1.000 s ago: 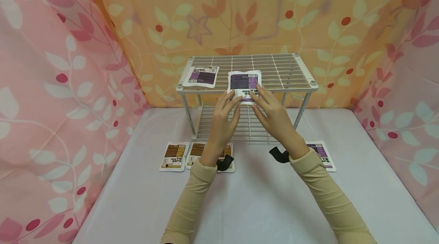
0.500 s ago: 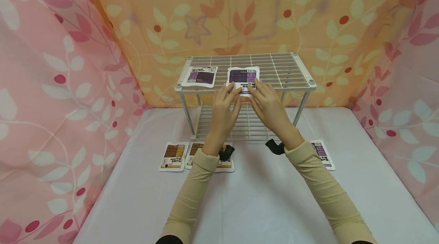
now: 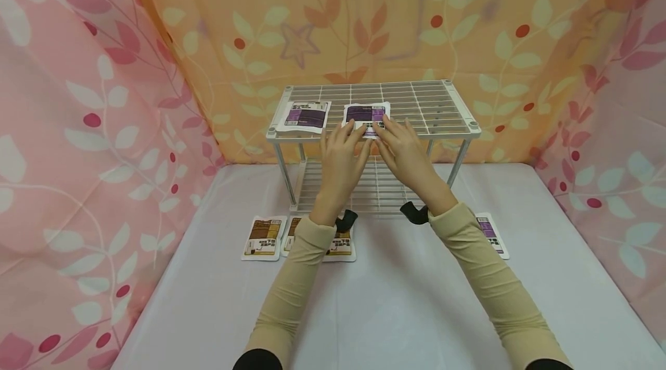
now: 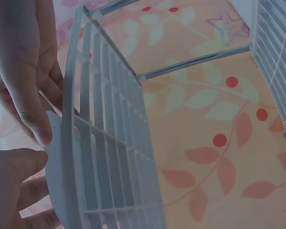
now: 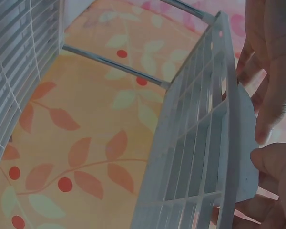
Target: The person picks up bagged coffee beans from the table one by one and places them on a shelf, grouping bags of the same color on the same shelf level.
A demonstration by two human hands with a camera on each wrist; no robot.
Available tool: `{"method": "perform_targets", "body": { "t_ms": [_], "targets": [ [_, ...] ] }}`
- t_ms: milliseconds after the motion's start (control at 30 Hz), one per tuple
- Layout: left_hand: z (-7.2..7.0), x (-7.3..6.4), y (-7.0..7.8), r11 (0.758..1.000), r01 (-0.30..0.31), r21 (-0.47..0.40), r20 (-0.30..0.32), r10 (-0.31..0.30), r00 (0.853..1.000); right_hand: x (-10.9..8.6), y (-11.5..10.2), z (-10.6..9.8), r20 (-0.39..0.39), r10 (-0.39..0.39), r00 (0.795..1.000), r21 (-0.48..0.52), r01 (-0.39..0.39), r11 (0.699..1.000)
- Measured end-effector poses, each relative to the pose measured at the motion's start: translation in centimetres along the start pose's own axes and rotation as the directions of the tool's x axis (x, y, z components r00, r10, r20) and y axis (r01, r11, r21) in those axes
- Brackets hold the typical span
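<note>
A flat white pouch with a purple label lies at the front of the wire rack's top shelf, left of its middle. My left hand pinches its near left edge, and my right hand pinches the near right edge. In the left wrist view, the pouch's pale underside juts slightly past the shelf's front bar, with both thumbs close to that edge. The right wrist view likewise shows the pouch edge beside the thumbs. To its left lies another purple pouch, untouched.
On the white table, several brown-and-yellow pouches lie in a row at front left, partly behind my left forearm. A purple pouch lies at right, beside my right sleeve. The rack's lower shelf sits beneath; a floral curtain hangs behind.
Both hands have moved the pouch away from me and down; it was tilted up before the shelf's front edge and now lies flat on the shelf. The other pouches have not moved.
</note>
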State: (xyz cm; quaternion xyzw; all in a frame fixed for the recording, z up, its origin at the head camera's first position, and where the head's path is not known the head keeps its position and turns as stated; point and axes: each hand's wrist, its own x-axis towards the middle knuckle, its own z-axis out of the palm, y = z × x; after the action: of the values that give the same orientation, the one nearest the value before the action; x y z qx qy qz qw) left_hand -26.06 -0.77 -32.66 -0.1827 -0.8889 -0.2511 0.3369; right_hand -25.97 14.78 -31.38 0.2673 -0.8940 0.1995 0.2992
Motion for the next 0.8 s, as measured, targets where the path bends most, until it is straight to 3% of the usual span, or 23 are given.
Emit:
{"method": "perform_targets", "body": {
  "t_ms": [300,800],
  "targets": [
    [-0.5,0.8,0.4,0.996,0.020,0.088,0.107,-0.029,0.994,0.8,0.5,-0.1,0.071,0.047,0.996,-0.020,-0.046,0.999],
    [0.1,2.0,0.0,0.997,0.001,0.083,0.167,-0.014,0.986,1.1,0.5,0.1,0.105,0.110,0.988,-0.055,-0.105,0.993]
  ]
}}
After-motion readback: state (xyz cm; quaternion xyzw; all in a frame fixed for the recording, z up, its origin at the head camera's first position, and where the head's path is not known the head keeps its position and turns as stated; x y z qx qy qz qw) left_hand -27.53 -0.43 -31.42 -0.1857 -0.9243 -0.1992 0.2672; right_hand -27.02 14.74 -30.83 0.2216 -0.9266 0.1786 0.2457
